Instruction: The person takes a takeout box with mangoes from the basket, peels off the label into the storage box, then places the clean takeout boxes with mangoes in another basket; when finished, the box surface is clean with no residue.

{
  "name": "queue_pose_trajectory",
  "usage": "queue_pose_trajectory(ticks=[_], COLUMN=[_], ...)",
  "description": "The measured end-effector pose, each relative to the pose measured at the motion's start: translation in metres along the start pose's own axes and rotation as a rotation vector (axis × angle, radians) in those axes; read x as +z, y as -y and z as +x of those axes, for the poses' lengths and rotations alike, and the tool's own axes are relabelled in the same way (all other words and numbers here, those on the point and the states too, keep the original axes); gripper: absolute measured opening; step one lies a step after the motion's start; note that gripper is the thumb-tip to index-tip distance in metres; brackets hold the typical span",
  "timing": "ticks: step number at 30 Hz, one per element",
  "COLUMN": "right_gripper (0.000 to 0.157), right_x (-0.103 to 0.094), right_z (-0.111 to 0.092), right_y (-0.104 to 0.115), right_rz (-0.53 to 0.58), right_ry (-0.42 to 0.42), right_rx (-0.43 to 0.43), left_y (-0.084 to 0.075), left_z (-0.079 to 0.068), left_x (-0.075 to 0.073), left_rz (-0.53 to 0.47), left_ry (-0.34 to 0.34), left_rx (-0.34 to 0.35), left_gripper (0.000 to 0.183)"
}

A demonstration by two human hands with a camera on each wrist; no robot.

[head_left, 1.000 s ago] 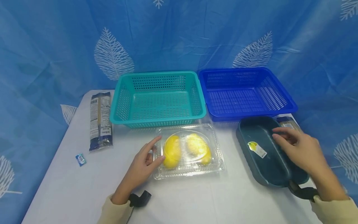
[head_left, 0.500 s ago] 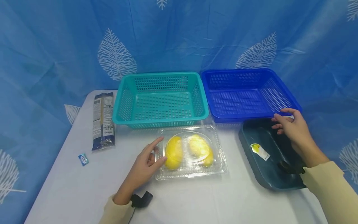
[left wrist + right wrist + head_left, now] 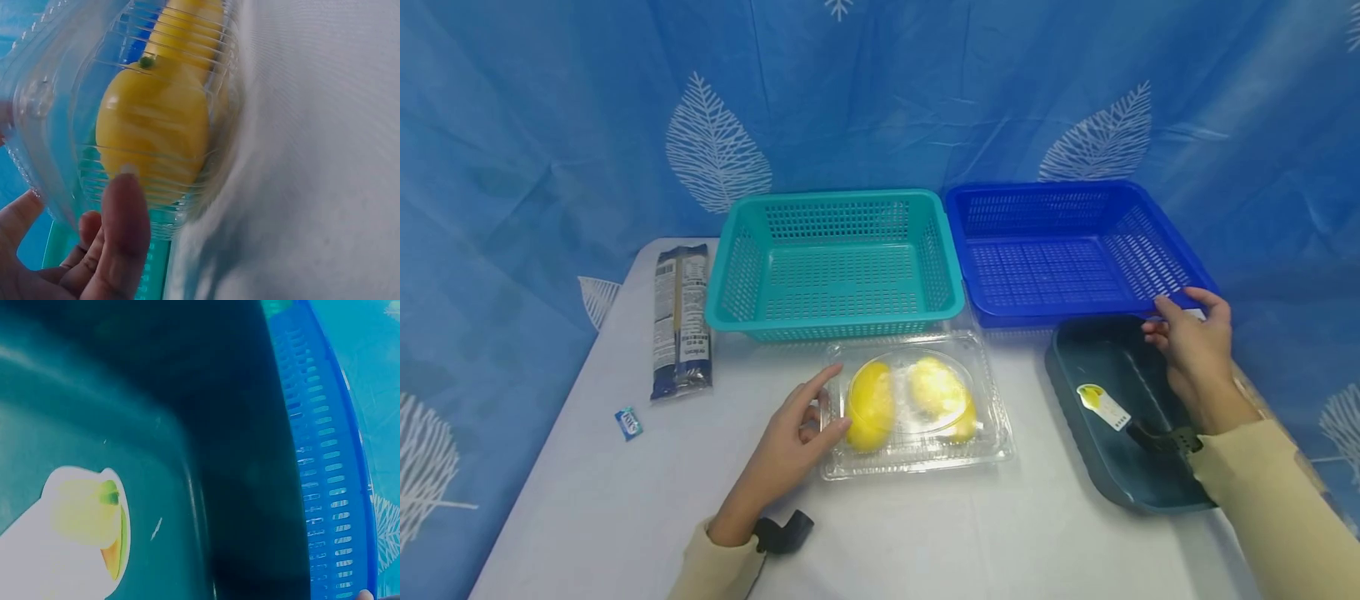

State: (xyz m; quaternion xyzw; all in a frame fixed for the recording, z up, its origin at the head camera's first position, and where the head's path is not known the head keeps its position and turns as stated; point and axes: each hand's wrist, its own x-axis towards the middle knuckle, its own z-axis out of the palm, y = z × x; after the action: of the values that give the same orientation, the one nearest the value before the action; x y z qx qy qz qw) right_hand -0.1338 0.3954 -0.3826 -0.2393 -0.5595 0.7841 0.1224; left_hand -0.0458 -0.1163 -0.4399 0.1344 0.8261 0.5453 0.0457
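A clear plastic clamshell box [image 3: 917, 468] holding yellow fruits [image 3: 871, 408] lies on the table. My left hand [image 3: 786, 446] is at its left side, thumb and index finger spread along the edge; in the left wrist view the thumb [image 3: 125, 219] touches the ribbed wall. My right hand [image 3: 1198, 350] reaches over the right side of a dark green tray [image 3: 1150, 479], fingertips right at the front corner of the blue basket [image 3: 1037, 271]. A fingertip [image 3: 364, 595] shows by the basket's rim in the right wrist view. Part of that hand's underside is hidden.
A teal basket [image 3: 835, 327] stands at the back, left of the blue one. Left of it lies a blue-and-clear printed packet [image 3: 681, 325], with a small blue wrapped item [image 3: 628, 423] in front. A brownish packet [image 3: 1251, 392] is partly hidden under the right arm.
My right hand has moved away from me, from over the tray's right side to the blue basket's front corner. The left hand stays at the clear box; the view has shifted slightly.
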Motion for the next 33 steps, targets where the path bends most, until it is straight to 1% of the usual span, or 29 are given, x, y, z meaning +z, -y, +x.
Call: queue_pose_trajectory(ticks=[4, 10, 15, 20, 26, 30, 33], right_gripper=[0.051, 0.051, 0.054, 0.054, 0.054, 0.055, 0.058], right_x=[0.001, 0.002, 0.000, 0.002, 0.002, -0.001, -0.002], right_z=[0.003, 0.004, 0.003, 0.003, 0.003, 0.002, 0.002], right_y=[-0.003, -0.004, -0.006, -0.007, -0.007, -0.007, -0.006], right_rz=[0.060, 0.066, 0.079, 0.073, 0.085, 0.095, 0.082], right_ry=[-0.009, -0.023, -0.028, -0.017, 0.008, 0.003, -0.011], right_rx=[-0.016, -0.013, -0.014, -0.021, -0.026, -0.019, -0.007], left_y=[-0.002, -0.004, -0.013, -0.028, -0.052, -0.069, -0.080], left_z=[-0.001, -0.003, -0.004, -0.007, -0.007, 0.000, 0.010], left_x=[-0.001, -0.003, -0.006, -0.012, -0.021, -0.027, -0.031], left_rz=[-0.033, -0.040, -0.019, -0.002, 0.006, -0.008, -0.030], left_ry=[-0.003, -0.009, -0.004, 0.013, 0.020, 0.038, 0.063], left_rx=[0.004, 0.001, -0.016, -0.026, 0.016, 0.059, 0.081], left_gripper=[0.069, 0.071, 0.072, 0.070, 0.070, 0.069, 0.068])
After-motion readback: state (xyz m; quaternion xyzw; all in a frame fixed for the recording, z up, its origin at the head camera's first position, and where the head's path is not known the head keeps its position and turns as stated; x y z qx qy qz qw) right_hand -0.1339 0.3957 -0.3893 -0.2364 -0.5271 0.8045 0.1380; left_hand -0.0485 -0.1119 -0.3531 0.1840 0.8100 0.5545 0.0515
